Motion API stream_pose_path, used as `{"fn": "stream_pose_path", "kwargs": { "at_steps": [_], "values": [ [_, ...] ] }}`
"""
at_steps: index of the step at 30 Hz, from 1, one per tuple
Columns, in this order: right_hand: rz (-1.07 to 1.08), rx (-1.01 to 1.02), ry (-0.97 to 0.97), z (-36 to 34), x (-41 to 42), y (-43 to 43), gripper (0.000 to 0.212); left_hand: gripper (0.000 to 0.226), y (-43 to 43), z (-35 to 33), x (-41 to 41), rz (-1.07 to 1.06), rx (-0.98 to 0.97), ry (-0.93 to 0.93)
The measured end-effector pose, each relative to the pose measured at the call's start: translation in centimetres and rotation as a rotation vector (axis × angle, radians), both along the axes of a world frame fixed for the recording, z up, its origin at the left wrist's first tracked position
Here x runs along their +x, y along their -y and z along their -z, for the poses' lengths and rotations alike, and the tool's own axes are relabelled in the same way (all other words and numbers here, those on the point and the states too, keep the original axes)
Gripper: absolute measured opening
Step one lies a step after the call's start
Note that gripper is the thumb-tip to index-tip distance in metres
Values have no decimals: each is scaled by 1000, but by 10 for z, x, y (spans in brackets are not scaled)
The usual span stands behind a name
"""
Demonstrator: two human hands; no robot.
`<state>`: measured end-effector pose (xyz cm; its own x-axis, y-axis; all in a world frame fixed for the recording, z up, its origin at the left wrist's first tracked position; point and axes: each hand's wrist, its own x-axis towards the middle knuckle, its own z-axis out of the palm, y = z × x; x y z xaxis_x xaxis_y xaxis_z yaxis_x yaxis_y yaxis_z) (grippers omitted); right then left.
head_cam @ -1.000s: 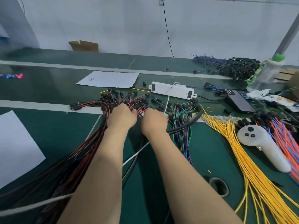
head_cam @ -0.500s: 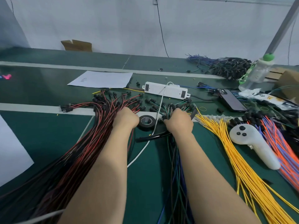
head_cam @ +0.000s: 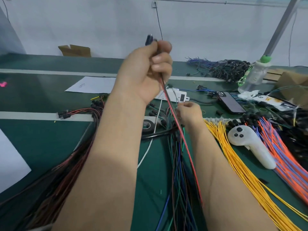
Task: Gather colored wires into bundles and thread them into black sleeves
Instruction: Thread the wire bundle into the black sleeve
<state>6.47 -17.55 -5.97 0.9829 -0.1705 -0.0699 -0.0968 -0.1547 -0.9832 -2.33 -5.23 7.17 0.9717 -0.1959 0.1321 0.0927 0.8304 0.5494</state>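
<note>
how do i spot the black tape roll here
On the green table, follow the nearer pale strip that crosses it. The roll of black tape lies flat by it, between the left forearm and a thin white cable. Unlike the wires around it, it is a ring.

A white wall (head_cam: 83, 22) fills the top of the frame. Below it lies a green worktop (head_cam: 33, 97) with pale stripes. A grey pole (head_cam: 280, 27) leans at upper right.
</note>
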Motion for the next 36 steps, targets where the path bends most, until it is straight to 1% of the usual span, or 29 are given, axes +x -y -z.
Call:
{"fn": "stream_pose_path", "kwargs": {
  "at_steps": [1,2,3,4,5,6,7,9,11,14,16,17,18,20,22,24,26,27,29,30,32,33,35,36],
  "values": [
    [-24,216,-13,-7,-3,3,22,26,7,6,3,-48,100,-34],
    [-57,396,-12,-15,-5,6,22,25,15,17,7,-161,346,-60],
    [-80,510,1,-22,-8,9,22,23,22,32,14,-299,716,-74],
    [-95,562,22,-29,-11,12,21,20,30,48,19,-401,1074,-64],
    [-103,576,46,-33,-13,12,19,21,34,63,23,-465,1318,-42],
    [-106,566,72,-37,-17,12,18,23,38,76,27,-496,1414,-37],
    [-108,532,92,-39,-20,11,17,24,40,86,30,-493,1409,-54],
    [-99,436,106,-37,-27,8,18,19,46,98,36,-476,1300,-105],
    [-68,372,120,-34,-30,7,20,17,49,104,41,-448,1282,-146],
    [-28,202,214,-32,-30,7,21,33,48,111,43,-425,1221,-207],
    [-84,108,226,-30,-30,8,15,43,45,117,43,-383,1251,-259],
    [-114,66,217,-28,-29,11,13,42,43,119,41,-334,1241,-266],
    [-117,6,203,-25,-28,17,13,36,41,120,39,-285,1189,-268],
    [8,-237,177,-17,-26,40,10,22,32,118,35,-235,1024,-290],
    [163,-526,111,-5,-30,71,16,17,17,103,28,-265,837,-309],
    [156,-720,-48,8,-36,94,27,20,3,75,19,-306,687,-247],
    [86,-897,-194,21,-42,101,39,26,-3,38,3,-349,660,-95],
    [73,-959,-215,25,-44,100,38,27,-2,20,-6,-359,663,-14],
    [92,-1012,-187,28,-46,97,27,27,2,-9,-25,-340,619,111],
    [102,-1014,-166,29,-46,96,21,27,3,-20,-34,-286,569,165],
    [120,-988,-129,32,-46,97,17,27,6,-31,-47,-103,419,238],
    [131,-953,-108,32,-47,97,16,29,8,-33,-50,-8,324,243],
    [177,-830,-41,27,-50,100,16,34,15,-31,-48,139,146,185],
    [210,-739,20,22,-51,101,19,33,21,-26,-43,166,121,145]
  ]
}}
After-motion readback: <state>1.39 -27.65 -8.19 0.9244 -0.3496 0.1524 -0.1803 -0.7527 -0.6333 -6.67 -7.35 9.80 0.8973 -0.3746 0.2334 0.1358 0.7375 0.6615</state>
